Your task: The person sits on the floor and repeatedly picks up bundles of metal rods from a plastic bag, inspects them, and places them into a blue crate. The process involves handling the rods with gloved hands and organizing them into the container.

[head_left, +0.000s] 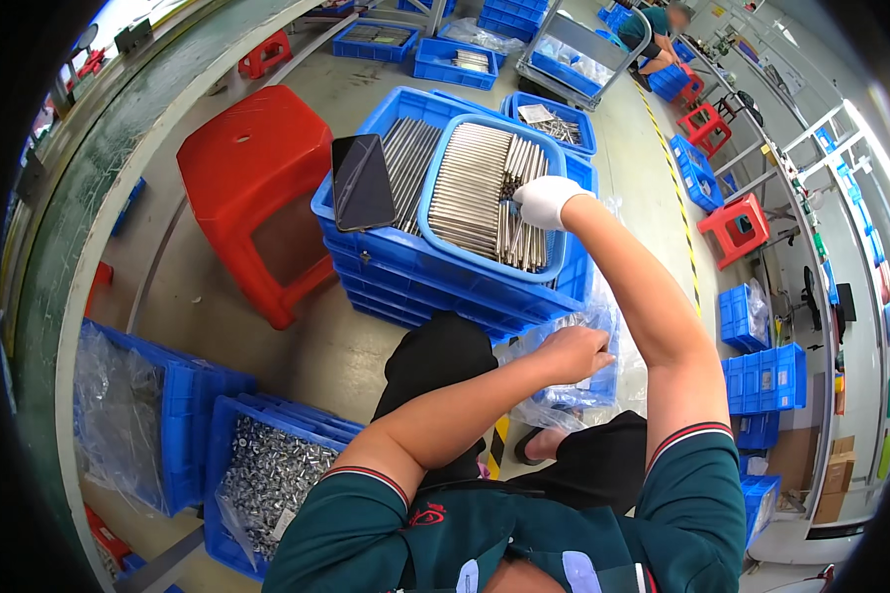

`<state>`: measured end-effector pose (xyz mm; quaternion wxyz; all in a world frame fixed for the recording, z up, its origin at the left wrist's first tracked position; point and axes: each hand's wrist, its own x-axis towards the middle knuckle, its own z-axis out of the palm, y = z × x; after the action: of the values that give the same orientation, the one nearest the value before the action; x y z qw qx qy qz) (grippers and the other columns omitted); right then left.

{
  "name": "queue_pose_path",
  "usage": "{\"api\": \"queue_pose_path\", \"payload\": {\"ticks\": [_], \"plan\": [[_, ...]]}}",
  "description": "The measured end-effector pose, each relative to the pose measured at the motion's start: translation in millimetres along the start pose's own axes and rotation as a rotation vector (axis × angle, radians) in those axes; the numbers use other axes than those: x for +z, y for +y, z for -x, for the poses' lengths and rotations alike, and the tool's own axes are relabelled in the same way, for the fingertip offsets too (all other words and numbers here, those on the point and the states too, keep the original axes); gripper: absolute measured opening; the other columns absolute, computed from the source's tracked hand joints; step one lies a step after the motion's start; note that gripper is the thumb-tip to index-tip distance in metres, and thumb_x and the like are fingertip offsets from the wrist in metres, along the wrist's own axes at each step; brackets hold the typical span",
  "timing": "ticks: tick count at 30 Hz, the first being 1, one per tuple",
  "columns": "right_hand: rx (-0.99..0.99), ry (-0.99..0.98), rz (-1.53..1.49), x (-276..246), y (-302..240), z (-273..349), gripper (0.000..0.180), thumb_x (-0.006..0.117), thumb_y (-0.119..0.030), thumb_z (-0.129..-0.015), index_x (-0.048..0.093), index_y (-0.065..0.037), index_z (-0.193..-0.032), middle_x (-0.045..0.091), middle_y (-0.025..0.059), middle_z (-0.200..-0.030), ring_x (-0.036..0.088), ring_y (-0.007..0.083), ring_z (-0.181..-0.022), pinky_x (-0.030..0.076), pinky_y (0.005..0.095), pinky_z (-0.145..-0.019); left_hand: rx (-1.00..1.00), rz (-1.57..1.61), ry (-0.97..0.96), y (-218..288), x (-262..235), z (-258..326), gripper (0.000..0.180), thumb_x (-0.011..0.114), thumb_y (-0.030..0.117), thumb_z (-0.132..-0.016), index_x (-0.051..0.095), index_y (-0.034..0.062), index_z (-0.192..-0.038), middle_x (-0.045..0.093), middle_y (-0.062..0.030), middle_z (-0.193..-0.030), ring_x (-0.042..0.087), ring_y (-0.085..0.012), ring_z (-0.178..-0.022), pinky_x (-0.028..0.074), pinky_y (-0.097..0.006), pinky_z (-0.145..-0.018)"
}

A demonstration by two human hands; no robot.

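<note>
- Right hand (546,203), white-gloved: upper centre of frame, at the slim metal rods (468,188); fingertips hidden, cannot tell whether clamped.
- Rods: rows in a light-blue plastic tray (426,210), upper centre, atop a blue crate (415,269).
- Left hand (576,356), ungloved: right of centre, below tray; fingers curled in, cannot tell if they meet.
- Black smartphone (363,186): left of tray.
- Red stool (252,148): upper left.

Whether any of the metal rods (468,188) is gripped by the gloved right hand (549,203) cannot be told; the palm of the left hand (576,355) is hidden.
</note>
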<state>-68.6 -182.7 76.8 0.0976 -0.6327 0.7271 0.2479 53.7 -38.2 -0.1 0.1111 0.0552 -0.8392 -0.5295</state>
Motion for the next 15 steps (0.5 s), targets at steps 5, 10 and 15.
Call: {"api": "queue_pose_path", "payload": {"ticks": [5,10,15], "plan": [[-0.049,0.09,-0.204,-3,-2,3,0.032,0.05,-0.018,-0.085,0.063,-0.005,-0.111,0.065,0.0198,-0.102,0.062,0.0336,-0.096,0.048,0.0384,-0.084,-0.03,-0.005,-0.032,3,-2,0,0.03,0.058,0.031,-0.086,0.061,0.0016,-0.093,0.064,-0.0213,-0.088,0.06,-0.039,-0.087,0.046,-0.045,-0.075],[-0.12,0.09,-0.702,18,8,-2,0.04,0.049,-0.03,-0.089,0.062,-0.002,-0.114,0.063,0.0191,-0.109,0.058,0.0311,-0.105,0.043,0.0361,-0.093,-0.066,0.0,-0.063,10,-6,1,0.03,0.058,0.03,-0.087,0.061,0.0013,-0.094,0.064,-0.0215,-0.088,0.061,-0.0385,-0.088,0.046,-0.045,-0.076],[-0.161,0.019,-0.782,13,5,7,0.041,0.053,-0.03,-0.091,0.058,0.0,-0.118,0.064,0.0148,-0.111,0.058,0.0242,-0.104,0.042,0.0314,-0.092,-0.059,-0.004,-0.05,6,-2,-1,0.03,0.059,0.03,-0.087,0.061,0.0008,-0.093,0.064,-0.0211,-0.087,0.061,-0.0379,-0.087,0.046,-0.044,-0.075]]}}
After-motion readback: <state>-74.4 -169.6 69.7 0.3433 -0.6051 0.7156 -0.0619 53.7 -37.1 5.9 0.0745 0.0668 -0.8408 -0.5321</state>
